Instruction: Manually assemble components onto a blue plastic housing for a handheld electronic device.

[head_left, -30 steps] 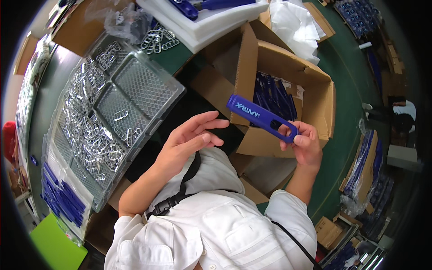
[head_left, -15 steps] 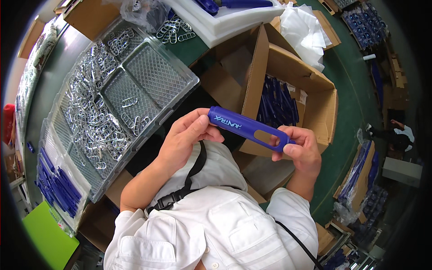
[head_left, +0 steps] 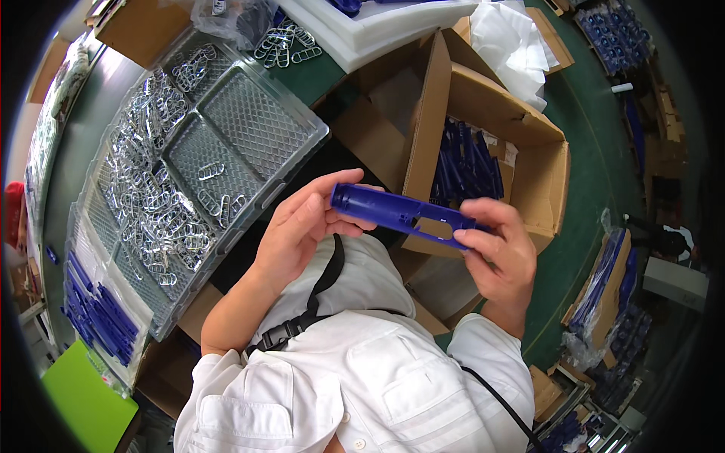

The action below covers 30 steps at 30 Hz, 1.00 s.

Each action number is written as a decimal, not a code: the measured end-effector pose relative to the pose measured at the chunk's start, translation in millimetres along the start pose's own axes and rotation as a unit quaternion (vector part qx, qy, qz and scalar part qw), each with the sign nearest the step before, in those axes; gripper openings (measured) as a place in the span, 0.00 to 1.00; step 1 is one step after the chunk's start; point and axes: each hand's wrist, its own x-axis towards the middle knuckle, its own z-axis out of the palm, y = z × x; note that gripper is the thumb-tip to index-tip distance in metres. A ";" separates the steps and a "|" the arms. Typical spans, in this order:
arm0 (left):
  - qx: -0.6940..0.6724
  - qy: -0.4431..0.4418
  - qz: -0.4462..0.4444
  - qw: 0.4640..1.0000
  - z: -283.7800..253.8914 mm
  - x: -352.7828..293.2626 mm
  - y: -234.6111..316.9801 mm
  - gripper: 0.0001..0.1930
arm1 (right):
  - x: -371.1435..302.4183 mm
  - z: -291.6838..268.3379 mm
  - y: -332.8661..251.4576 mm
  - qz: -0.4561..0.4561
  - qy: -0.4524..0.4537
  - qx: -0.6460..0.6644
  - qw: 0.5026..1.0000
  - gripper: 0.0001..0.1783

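Observation:
A long blue plastic handle shell [head_left: 381, 205] lies across both hands in front of my chest. Its hollow inner side faces up, with small ribs inside and an oval cut-out near the right end. My left hand [head_left: 302, 220] cradles the wider left end, its fingers passing behind and below the shell. Thumb and fingers of my right hand [head_left: 498, 245] pinch the narrow end by the cut-out. Beyond the hands, a cardboard box [head_left: 555, 177] holds several similar blue pieces [head_left: 464, 162].
At left, a clear compartment tray [head_left: 260, 124] carries many shiny metal clips [head_left: 155, 181]. Blue strips [head_left: 98, 313] lie in a bag near a bright green sheet [head_left: 87, 396]. White foam [head_left: 377, 34] rests at the back. Far right, a person [head_left: 668, 238] is on the green floor.
The shell has been rolled over, from its printed outer face to its hollow inside. My left fingers have loosened and spread at its end; my right fingers have shifted their pinch.

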 end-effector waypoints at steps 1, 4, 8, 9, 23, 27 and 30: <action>0.027 -0.006 0.006 1.000 -0.7 -0.9 0.5 0.26 | 0.4 1.9 -3.8 -0.014 0.015 -0.052 0.998 0.24; 0.068 -0.012 0.000 0.998 0.9 -2.0 1.2 0.26 | 0.2 4.5 -4.5 -0.019 0.035 -0.055 0.998 0.24; 0.080 0.006 -0.023 0.997 1.7 -2.1 1.3 0.26 | 0.3 4.3 0.7 -0.039 0.028 -0.066 0.997 0.24; 0.079 0.007 -0.023 0.997 1.6 -2.2 1.4 0.26 | 0.8 4.7 0.6 -0.039 0.028 -0.065 0.997 0.24; 0.069 0.005 -0.018 0.997 -1.4 -0.2 1.8 0.26 | 7.7 7.2 3.4 -0.010 0.023 -0.027 0.999 0.32; 0.097 0.011 -0.017 0.995 -0.8 0.6 0.6 0.28 | 4.5 7.7 4.8 -0.003 0.026 -0.021 0.999 0.33; 0.095 0.006 -0.017 0.995 -1.5 0.3 -1.0 0.29 | 2.0 8.7 6.5 0.004 0.036 -0.014 0.999 0.33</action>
